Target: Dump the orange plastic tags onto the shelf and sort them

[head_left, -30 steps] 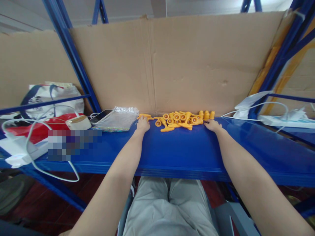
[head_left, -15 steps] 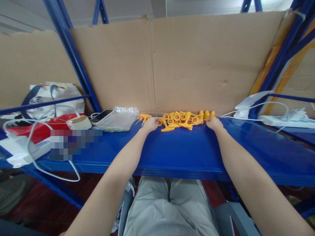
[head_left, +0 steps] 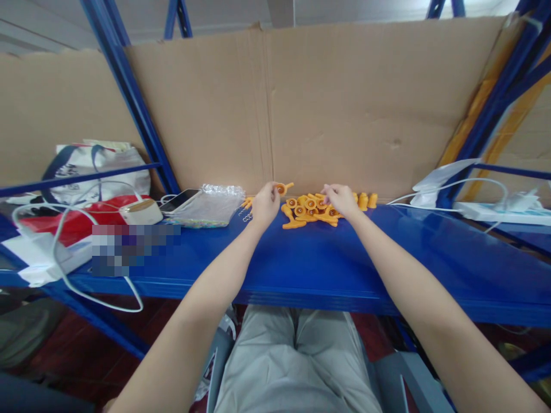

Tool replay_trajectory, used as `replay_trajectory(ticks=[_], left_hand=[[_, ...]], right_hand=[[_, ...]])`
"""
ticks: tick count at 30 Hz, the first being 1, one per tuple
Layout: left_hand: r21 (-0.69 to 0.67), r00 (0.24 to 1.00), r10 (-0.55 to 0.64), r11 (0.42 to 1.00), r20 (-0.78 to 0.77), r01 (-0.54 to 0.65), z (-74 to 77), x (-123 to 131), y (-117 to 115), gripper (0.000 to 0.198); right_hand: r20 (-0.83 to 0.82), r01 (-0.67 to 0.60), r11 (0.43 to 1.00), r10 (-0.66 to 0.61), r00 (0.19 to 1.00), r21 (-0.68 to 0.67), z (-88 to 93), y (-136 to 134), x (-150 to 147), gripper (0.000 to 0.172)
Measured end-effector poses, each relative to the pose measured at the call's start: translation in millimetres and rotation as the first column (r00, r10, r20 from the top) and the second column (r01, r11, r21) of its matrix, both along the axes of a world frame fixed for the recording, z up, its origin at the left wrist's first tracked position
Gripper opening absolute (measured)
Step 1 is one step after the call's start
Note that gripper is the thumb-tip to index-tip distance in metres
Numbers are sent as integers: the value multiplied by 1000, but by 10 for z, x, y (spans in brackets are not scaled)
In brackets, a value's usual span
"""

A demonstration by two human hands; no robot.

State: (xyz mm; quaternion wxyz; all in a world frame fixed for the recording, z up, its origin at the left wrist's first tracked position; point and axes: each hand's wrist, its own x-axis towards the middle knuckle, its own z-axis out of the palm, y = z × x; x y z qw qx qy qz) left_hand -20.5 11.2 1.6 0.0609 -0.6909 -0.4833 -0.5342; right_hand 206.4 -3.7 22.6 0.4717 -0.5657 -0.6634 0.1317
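Observation:
My left hand is closed on an orange-yellow plastic piece, raised above the shelf. This piece has a round hollow end with a dark centre and a thin arm pointing right. Just beside it lies a pile of similar orange-yellow pieces, some showing round openings. My right hand hovers over the pile's right side, thumb and fingers pinched together; whatever is between them is too small to name. Right of that hand stand small orange-yellow cup-like pieces. Behind my left hand, an orange-yellow hand-shaped piece with metal chains is partly hidden.
Everything rests on a blue metal shelf backed by a cardboard panel. At left are a clear plastic bag, a phone, a white charger, looping cables and a cloth bag. A white power strip lies at right.
My left hand has lifted an orange-yellow piece from the pile's left end. My right hand has moved left from the cup-like pieces to above the pile.

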Motion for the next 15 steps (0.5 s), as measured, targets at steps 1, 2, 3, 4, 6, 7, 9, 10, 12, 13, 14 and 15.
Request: replay_trajectory(ticks=[1, 2, 3, 4, 6, 7, 9, 10, 12, 13, 14, 15], left_hand=[[19, 999, -36, 999, -26, 37, -6, 43, -32, 21], [33, 995, -78, 996, -62, 81, -15, 87, -63, 21], [41, 985, -128, 990, -116, 134, -29, 130, -92, 21], [46, 968, -175, 982, -177, 186, -45, 171, -119, 22], [45, 923, -245, 962, -298, 270, -78, 235, -160, 23], [43, 897, -270, 952, -349, 303, -92, 258, -173, 24], [48, 854, -301, 934, -424, 354, -112, 281, -179, 26], [61, 838, -307, 926, -450, 372, -118, 284, -170, 27], [104, 826, -302, 913, -476, 394, -122, 273, -132, 28], [128, 828, -294, 909, -477, 397, -123, 261, -103, 29], [151, 836, -285, 907, -469, 394, -124, 245, -71, 30], [169, 847, -273, 908, -457, 384, -125, 227, -38, 31]], right_hand=[[-80, -100, 995, 98, 992, -25, -6, -25, -96, 42], [-162, -187, 982, 178, 971, -42, -13, -53, -184, 46], [-231, -273, 959, 250, 940, -71, -19, -83, -261, 48], [-291, -332, 938, 292, 911, -99, -25, -111, -326, 48], [-393, -405, 905, 327, 859, -132, -31, -156, -410, 41], [-437, -428, 893, 333, 836, -140, -32, -170, -430, 36], [-505, -460, 877, 336, 795, -140, -30, -179, -432, 25], [-526, -462, 876, 330, 784, -139, -27, -176, -418, 21], [-540, -438, 886, 298, 787, -149, -18, -160, -377, 16], [-540, -422, 893, 279, 794, -159, -12, -151, -354, 13], [-541, -412, 896, 267, 797, -166, -5, -143, -333, 11], [-546, -413, 896, 265, 795, -166, 3, -136, -316, 10]])
